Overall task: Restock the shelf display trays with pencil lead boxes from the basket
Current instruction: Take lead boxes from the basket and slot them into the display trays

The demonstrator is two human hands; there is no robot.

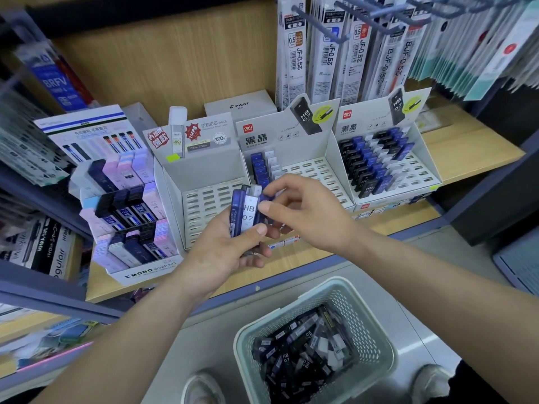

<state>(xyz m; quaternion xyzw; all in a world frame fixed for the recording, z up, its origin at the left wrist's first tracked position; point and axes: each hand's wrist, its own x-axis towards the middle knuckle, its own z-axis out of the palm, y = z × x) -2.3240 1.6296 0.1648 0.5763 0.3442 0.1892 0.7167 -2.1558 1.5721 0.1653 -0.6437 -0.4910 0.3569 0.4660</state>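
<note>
Pencil lead boxes (303, 363) are being kept loose in the basket (364, 322) at lower centre. Mid-frame, an upright stack (248, 212) is being gripped by the left hand (230, 246), one blue box (266, 201) being pinched at its edge by the right hand (303, 208). Just above, nearer the right hand, the part-filled tray (318, 170) is being left with open slots.

Wood-grain back panel (163, 68) behind a pale wooden shelf (472, 150) edged in blue-grey, metal peg hooks (318, 23) with hanging refill packs (329, 62) above, smooth grey floor (204, 339) below, all under even, bright light.
</note>
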